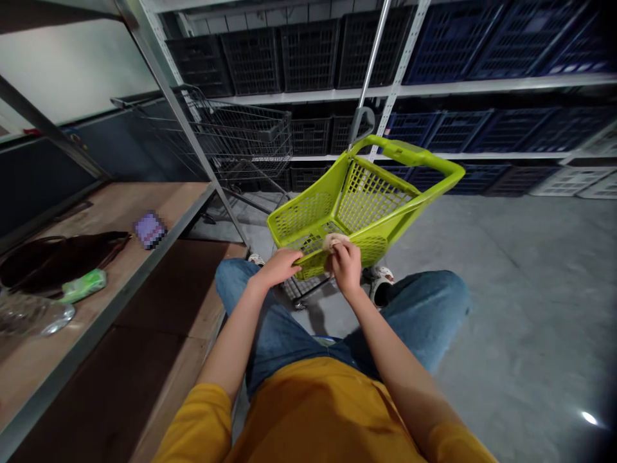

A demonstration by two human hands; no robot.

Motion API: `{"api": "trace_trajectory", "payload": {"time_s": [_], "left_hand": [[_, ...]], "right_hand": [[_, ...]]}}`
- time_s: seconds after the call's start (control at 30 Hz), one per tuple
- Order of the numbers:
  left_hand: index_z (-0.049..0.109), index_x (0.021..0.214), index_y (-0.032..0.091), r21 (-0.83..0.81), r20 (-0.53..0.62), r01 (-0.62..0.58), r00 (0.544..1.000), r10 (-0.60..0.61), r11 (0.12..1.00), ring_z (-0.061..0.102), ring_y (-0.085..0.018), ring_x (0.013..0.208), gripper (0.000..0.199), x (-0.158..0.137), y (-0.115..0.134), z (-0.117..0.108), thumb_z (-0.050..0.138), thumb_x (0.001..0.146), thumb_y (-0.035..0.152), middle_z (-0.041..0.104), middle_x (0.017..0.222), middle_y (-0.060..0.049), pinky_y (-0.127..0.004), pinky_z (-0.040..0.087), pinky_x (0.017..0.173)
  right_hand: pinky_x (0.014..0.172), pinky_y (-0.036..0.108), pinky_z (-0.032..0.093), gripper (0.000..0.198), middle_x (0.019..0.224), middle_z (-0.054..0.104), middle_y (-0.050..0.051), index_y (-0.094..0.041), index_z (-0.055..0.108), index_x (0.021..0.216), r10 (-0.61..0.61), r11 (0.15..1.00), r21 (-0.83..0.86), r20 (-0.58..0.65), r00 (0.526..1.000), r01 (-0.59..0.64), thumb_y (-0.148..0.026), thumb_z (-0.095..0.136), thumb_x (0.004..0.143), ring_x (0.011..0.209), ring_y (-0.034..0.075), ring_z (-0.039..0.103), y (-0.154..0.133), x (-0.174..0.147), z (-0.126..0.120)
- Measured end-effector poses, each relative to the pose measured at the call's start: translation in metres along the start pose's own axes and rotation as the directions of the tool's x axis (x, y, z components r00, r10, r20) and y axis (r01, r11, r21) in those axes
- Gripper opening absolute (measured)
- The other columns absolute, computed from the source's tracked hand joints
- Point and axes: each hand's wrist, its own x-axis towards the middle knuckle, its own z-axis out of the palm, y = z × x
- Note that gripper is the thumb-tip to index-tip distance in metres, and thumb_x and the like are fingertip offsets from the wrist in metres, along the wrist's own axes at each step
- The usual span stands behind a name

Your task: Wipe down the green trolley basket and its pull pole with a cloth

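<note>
A lime-green plastic shopping cart [380,212] stands between my knees, its handle toward the far right. My left hand [278,266] grips the near top rim of the cart's basket at its left end. In my right hand [346,265] is a bunched beige cloth [335,242], pressed against the same rim a little further right. The fingers of my right hand are closed round the cloth and hide part of it. The lower frame and wheels of the cart are partly hidden by my hands and legs.
A wooden shelf [110,199] on my left bears a dark bag [29,260], a green packet [84,286] and a clear plastic bottle [36,315]. A wire shopping cart [245,132] stands behind. Racks of black crates [308,54] and blue crates [448,42] line the back.
</note>
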Motion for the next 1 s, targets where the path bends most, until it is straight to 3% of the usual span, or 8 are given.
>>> {"api": "trace_trajectory", "payload": {"time_s": [0.13, 0.3, 0.4, 0.53, 0.63, 0.73, 0.9, 1.0], "left_hand": [[0.063, 0.092, 0.022, -0.003, -0.012, 0.000, 1.000, 0.000, 1.000, 0.065, -0.024, 0.092, 0.008, 0.001, 0.001, 0.003, 0.066, 0.086, 0.026, 0.071, 0.094, -0.006, -0.033, 0.045, 0.082], [0.063, 0.085, 0.019, -0.004, -0.032, 0.000, 0.999, 0.000, 1.000, 0.065, -0.024, 0.088, 0.003, 0.001, -0.001, 0.004, 0.061, 0.087, 0.022, 0.070, 0.089, -0.007, -0.033, 0.045, 0.080], [0.063, 0.084, 0.020, -0.013, -0.026, -0.007, 1.000, 0.007, 1.000, 0.065, -0.023, 0.088, 0.004, 0.001, -0.001, 0.002, 0.060, 0.087, 0.021, 0.070, 0.088, -0.007, -0.032, 0.045, 0.079], [0.063, 0.091, 0.020, -0.024, -0.027, -0.013, 1.000, 0.013, 1.000, 0.064, -0.022, 0.089, 0.005, 0.001, 0.000, 0.000, 0.061, 0.087, 0.022, 0.070, 0.091, -0.005, -0.031, 0.045, 0.080], [0.063, 0.093, 0.021, -0.021, -0.024, -0.014, 1.000, 0.013, 1.000, 0.064, -0.022, 0.090, 0.007, 0.000, 0.002, -0.001, 0.063, 0.088, 0.026, 0.070, 0.092, -0.005, -0.031, 0.044, 0.080], [0.062, 0.093, 0.021, -0.012, -0.029, -0.022, 0.999, 0.021, 1.000, 0.064, -0.022, 0.091, 0.007, -0.001, 0.003, 0.000, 0.062, 0.090, 0.028, 0.070, 0.092, -0.005, -0.031, 0.044, 0.080], [0.062, 0.093, 0.021, -0.007, -0.039, -0.031, 0.999, 0.031, 0.999, 0.064, -0.021, 0.089, 0.010, -0.001, 0.001, 0.002, 0.055, 0.095, 0.028, 0.069, 0.091, -0.005, -0.030, 0.043, 0.079], [0.062, 0.091, 0.020, -0.007, -0.051, -0.055, 0.997, 0.055, 0.998, 0.063, -0.021, 0.088, 0.014, 0.000, 0.000, 0.001, 0.053, 0.096, 0.030, 0.069, 0.089, -0.005, -0.030, 0.043, 0.079]], "right_hand": [[0.090, 0.042, 0.049, 0.031, 0.114, 0.060, 0.012, -0.024, 0.063, 0.116, 0.105, 0.994, 0.030, -0.164, 0.981, -0.101, -0.024, 0.040, 0.096, 0.105, 0.027, 0.057, -0.013, -0.004, 0.009], [0.089, 0.038, 0.049, 0.027, 0.112, 0.062, 0.009, -0.024, 0.066, 0.111, 0.001, 0.996, 0.092, -0.038, 0.999, 0.002, -0.026, 0.042, 0.098, 0.100, 0.025, 0.056, -0.037, -0.012, 0.029], [0.091, 0.040, 0.048, 0.024, 0.109, 0.063, 0.008, -0.025, 0.067, 0.107, -0.020, 0.996, 0.090, 0.015, 1.000, 0.018, -0.027, 0.044, 0.099, 0.101, 0.025, 0.055, -0.030, -0.021, 0.036], [0.089, 0.038, 0.048, 0.021, 0.103, 0.064, 0.008, -0.025, 0.066, 0.096, -0.125, 0.990, 0.091, 0.239, 0.963, 0.106, -0.017, 0.046, 0.095, 0.097, 0.024, 0.053, -0.013, -0.052, 0.052], [0.086, 0.037, 0.049, 0.022, 0.104, 0.064, 0.010, -0.021, 0.066, 0.093, -0.101, 0.993, 0.090, 0.316, 0.943, 0.076, -0.008, 0.048, 0.090, 0.097, 0.024, 0.053, -0.007, -0.074, 0.061], [0.086, 0.037, 0.049, 0.022, 0.108, 0.063, 0.011, -0.021, 0.067, 0.098, -0.058, 0.991, 0.131, 0.230, 0.971, 0.028, -0.012, 0.047, 0.092, 0.098, 0.024, 0.054, -0.010, -0.074, 0.057], [0.091, 0.035, 0.047, 0.021, 0.114, 0.060, 0.009, -0.023, 0.065, 0.109, -0.029, 0.968, 0.248, -0.013, 1.000, 0.031, -0.027, 0.046, 0.099, 0.104, 0.022, 0.053, -0.026, -0.045, 0.042], [0.092, 0.035, 0.046, 0.020, 0.113, 0.060, 0.008, -0.023, 0.066, 0.105, -0.019, 0.972, 0.236, 0.010, 1.000, 0.016, -0.026, 0.047, 0.099, 0.104, 0.022, 0.052, -0.023, -0.048, 0.052]]}}
